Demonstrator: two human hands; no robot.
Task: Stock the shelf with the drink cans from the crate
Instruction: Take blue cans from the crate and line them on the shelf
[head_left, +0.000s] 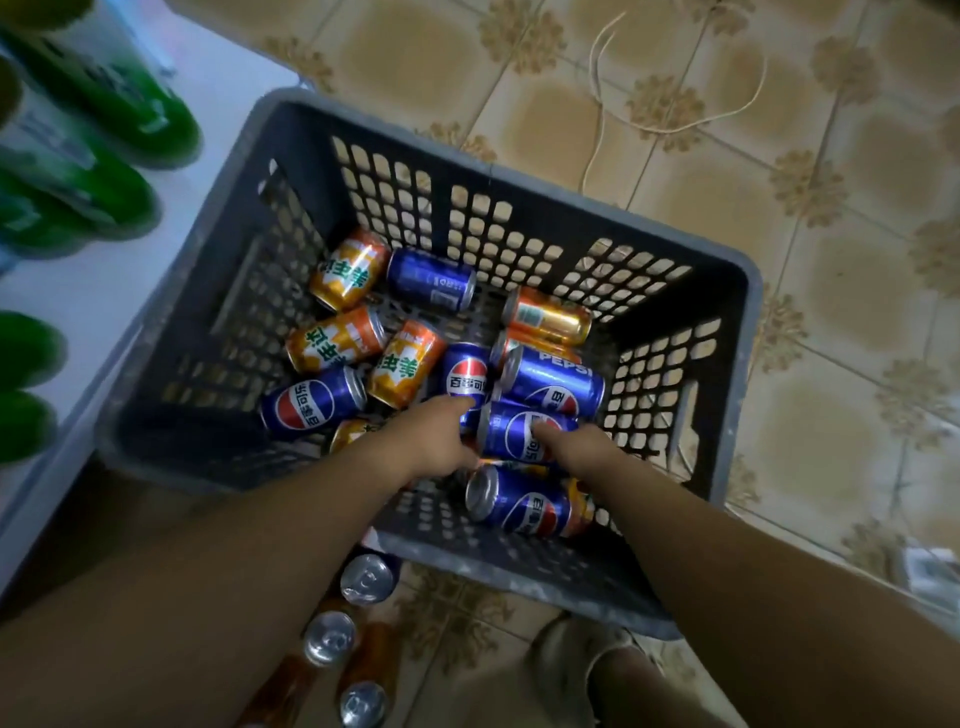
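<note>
Head view: a person's left hand (441, 436) and right hand (576, 447) reached into a grey slatted crate (291, 130) on the tiled floor. They met at a blue cola can (511, 434) lying on its side near the crate's near wall. 1 finger of the right hand lay on that can, and the left forefinger touched a neighbouring blue can (467, 376). With the other fingers hidden, it could not be told whether either hand had closed. Orange cans (348, 270) lay toward the far-left corner. The cans looked rigid, smooth and probably full, so weighty and slippery, and best wrapped round the mid-body. The white shelf (104, 312) stood beside the crate's left wall.
</note>
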